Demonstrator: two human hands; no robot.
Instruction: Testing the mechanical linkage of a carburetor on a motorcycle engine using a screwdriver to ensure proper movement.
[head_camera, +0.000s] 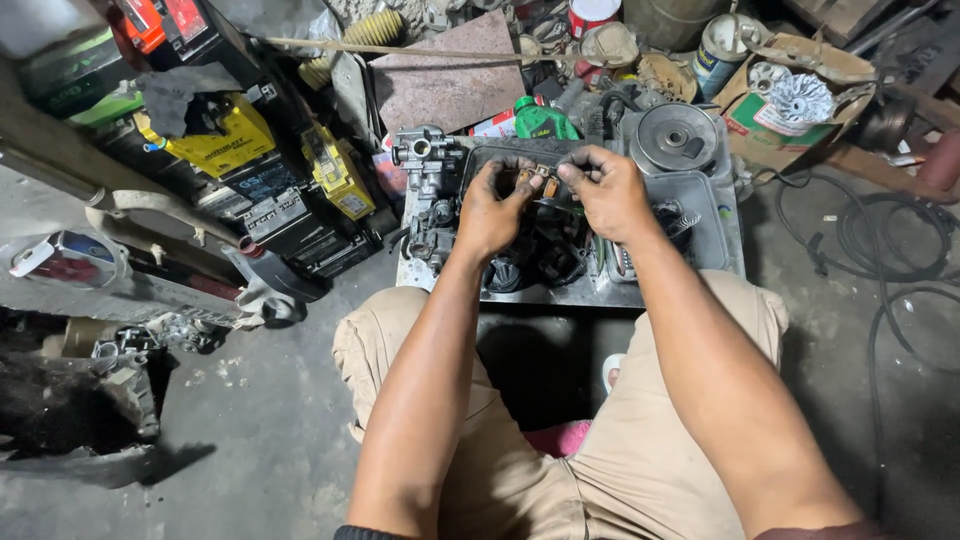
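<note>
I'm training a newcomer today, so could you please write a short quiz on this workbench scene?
1. True or false: both hands hold one small part over the metal tray.
2. What lies at the tray's far right corner: (a) a round pulley, (b) a hammer, (c) a cup?
3. Which hand is nearer the carburetor?

Key
1. True: left hand and right hand pinch the small part.
2. (a), the round pulley.
3. The left.

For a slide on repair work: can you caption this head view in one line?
Seated person's left hand and right hand pinch a small part over a metal tray, carburetor alongside.
</note>
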